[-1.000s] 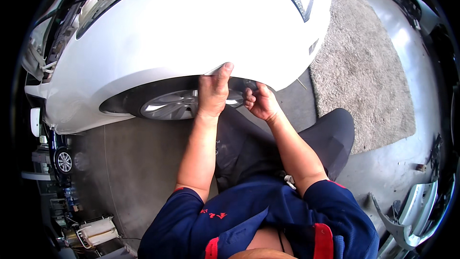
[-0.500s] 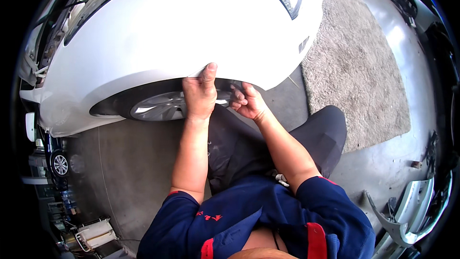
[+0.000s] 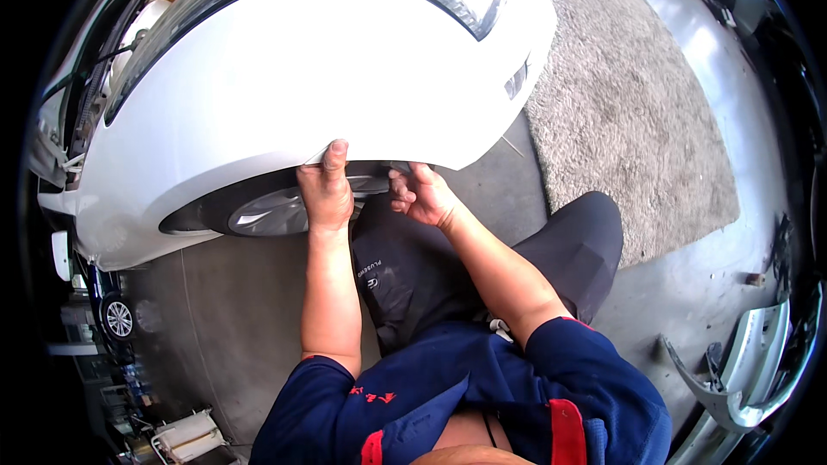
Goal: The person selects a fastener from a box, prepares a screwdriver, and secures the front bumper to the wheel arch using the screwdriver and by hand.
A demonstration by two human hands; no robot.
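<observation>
A white car's front side panel [image 3: 293,69] curves in front of me, with a dark wheel arch below it. My left hand [image 3: 327,195] grips the arch's lower edge. Its thumb presses upright on the white outer face, beside a short seam, while its fingers go under the edge and are hidden. Just to the right, my right hand [image 3: 422,195] is at the same edge with its fingers curled. Its fingertips reach the rim, and whatever they pinch there is too small to make out. Behind my hands is the wheel [image 3: 271,211] with its silver spokes.
A headlight [image 3: 469,0] tops the panel, and the bonnet side stands open. A grey shaggy rug [image 3: 629,112] lies at the right. A detached bumper part [image 3: 749,370] rests on the floor at lower right. My dark-trousered knee [image 3: 577,241] is bent below the car.
The view has shifted, so the car and both hands appear lower and further left, with more headlight showing. Both hands keep nearly the same places on the arch edge.
</observation>
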